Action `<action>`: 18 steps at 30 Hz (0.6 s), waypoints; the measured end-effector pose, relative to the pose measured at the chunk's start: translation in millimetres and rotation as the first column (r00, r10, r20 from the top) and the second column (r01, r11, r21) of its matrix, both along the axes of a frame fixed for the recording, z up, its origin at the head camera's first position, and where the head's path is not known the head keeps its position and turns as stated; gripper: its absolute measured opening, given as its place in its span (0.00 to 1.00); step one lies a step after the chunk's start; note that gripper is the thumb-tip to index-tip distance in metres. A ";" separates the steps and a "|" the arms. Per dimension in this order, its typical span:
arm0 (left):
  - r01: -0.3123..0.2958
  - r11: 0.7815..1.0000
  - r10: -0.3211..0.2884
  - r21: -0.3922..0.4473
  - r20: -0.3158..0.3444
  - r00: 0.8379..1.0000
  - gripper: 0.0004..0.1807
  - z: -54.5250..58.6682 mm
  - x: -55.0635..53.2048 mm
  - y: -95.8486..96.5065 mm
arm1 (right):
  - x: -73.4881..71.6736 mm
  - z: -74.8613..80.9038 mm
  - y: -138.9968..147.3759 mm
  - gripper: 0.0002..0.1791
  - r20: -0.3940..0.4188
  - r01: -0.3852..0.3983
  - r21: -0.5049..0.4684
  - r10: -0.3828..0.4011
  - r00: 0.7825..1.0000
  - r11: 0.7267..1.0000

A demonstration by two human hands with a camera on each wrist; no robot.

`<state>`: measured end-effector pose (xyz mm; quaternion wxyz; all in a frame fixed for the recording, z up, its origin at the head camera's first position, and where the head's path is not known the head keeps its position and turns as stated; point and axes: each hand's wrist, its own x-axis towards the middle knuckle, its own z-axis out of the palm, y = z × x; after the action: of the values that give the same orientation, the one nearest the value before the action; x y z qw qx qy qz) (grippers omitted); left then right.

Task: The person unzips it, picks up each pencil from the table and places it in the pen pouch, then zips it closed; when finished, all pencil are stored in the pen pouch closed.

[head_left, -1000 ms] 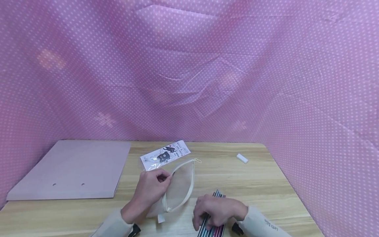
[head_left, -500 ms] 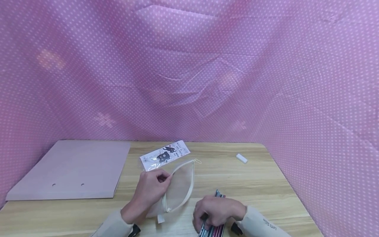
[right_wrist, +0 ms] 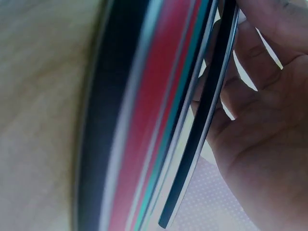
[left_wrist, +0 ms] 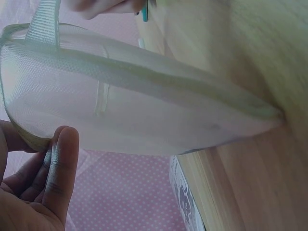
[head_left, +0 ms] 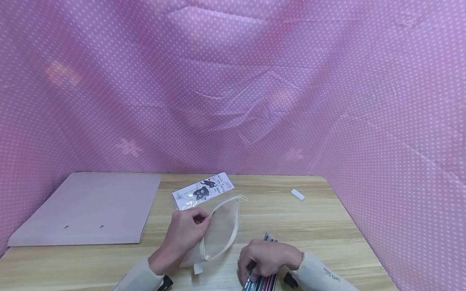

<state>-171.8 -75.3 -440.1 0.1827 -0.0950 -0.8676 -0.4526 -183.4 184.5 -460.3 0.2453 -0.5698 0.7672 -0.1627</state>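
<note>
My left hand (head_left: 185,229) pinches the near-left rim of a white mesh zip pouch (head_left: 223,231), whose mouth gapes. In the left wrist view, thumb and fingers (left_wrist: 65,163) grip the pouch's edge (left_wrist: 134,110). My right hand (head_left: 267,257) is curled over a bundle of pencils (head_left: 260,284) on the table, to the right of the pouch. The right wrist view shows black, red and green pencils (right_wrist: 159,96) close together. One dark pencil (right_wrist: 202,125) stands apart from them, held in the right fingers; the fingertips are partly hidden.
Behind the pouch lies a packaged ruler set (head_left: 203,190). A white eraser (head_left: 297,195) rests at the back right of the wooden table (head_left: 309,226). A large pale pink folder (head_left: 91,206) covers the left side. Pink dotted cloth (head_left: 233,101) surrounds the table.
The right fingers have shifted slightly and drawn in on the pencils. The left hand and the pouch have stayed in place.
</note>
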 end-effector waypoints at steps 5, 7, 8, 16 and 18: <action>0.000 1.000 0.000 0.014 0.014 1.000 0.05 -0.2 -0.4 0.1 | 1.3 6.4 1.2 0.16 -0.014 0.050 -0.050 -0.050 0.999 0.998; -0.001 1.000 0.001 0.013 0.019 1.000 0.05 -0.1 -0.3 0.2 | 1.4 9.5 2.2 0.14 -0.007 0.071 -0.080 -0.071 0.997 0.994; -0.001 1.000 0.001 0.014 0.021 1.000 0.06 0.0 -0.2 0.2 | 1.3 10.9 2.8 0.13 -0.007 0.081 -0.097 -0.082 0.997 0.992; -0.001 1.000 0.000 0.020 0.037 0.999 0.05 0.2 0.2 0.6 | -3.6 20.4 8.4 0.11 0.105 0.178 -0.255 -0.155 0.982 0.950; -0.001 1.000 0.001 0.020 0.035 0.999 0.04 0.4 0.1 0.8 | -6.7 23.1 10.5 0.11 0.144 0.210 -0.299 -0.173 0.974 0.931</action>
<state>-171.7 -74.5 -439.7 0.1687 -0.0849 -0.8662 -0.4627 -190.1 195.0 -437.3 0.1789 -0.5135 0.7684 -0.3376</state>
